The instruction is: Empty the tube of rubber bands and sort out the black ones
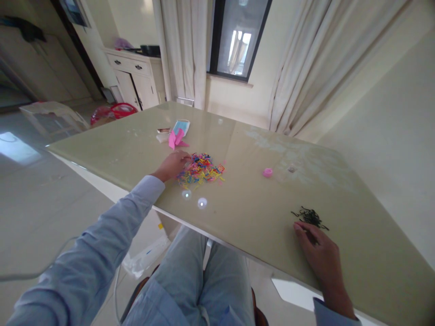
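Observation:
A loose pile of small multicoloured pieces [202, 170] lies on the table left of the middle. My left hand [174, 164] reaches to the pile's left edge, its fingertips close together at the pieces; what they hold, if anything, is too small to tell. To the right, a small heap of thin black strands [310, 217] rests on the tabletop. Just in front of that heap is my right hand [314, 244], thumb and fingers drawn together in a pinch, with anything between them too small to see.
Beyond the coloured pile lie a pink item [176, 139], a blue face mask [181, 127] and a small white item [162, 138]. A small pink object [268, 172] sits right of centre on the glossy table [244, 208]. Curtains hang behind.

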`<state>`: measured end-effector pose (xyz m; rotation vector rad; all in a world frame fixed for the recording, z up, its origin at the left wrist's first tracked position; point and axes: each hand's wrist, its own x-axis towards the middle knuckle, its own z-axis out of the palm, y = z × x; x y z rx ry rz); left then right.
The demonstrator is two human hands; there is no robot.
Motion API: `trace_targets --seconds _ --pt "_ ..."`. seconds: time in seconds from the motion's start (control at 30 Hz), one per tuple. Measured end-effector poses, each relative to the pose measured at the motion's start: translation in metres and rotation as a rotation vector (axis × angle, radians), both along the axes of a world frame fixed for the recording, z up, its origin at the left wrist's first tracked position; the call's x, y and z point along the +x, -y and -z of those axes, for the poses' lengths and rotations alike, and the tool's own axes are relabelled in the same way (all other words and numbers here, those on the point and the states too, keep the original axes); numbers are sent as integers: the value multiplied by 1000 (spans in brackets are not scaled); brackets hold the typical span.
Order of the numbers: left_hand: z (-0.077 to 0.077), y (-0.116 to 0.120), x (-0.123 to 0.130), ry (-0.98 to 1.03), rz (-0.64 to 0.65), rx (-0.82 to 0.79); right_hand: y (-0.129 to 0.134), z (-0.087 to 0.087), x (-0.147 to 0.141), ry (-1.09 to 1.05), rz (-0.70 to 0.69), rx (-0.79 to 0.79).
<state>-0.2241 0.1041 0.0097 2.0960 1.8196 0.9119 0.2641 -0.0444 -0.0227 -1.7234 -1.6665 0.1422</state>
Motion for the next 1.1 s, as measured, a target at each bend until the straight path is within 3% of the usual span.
trace_targets --seconds 0.1,0.2,0.37,0.57,1.1 --pt "-5 23 18 425 -12 -38 -1 1 0 1 -9 9" --pt "-11 57 45 900 129 -178 -1 0 -1 -1 -15 10" --pt "-21 104 88 1286 232 -299 1 -2 -4 -20 -25 19" --pt "-23 124 126 1377 356 -400 3 -3 -6 -55 -37 22" --pt "-46 130 193 1337 391 -444 4 -2 -9 -102 -60 23"
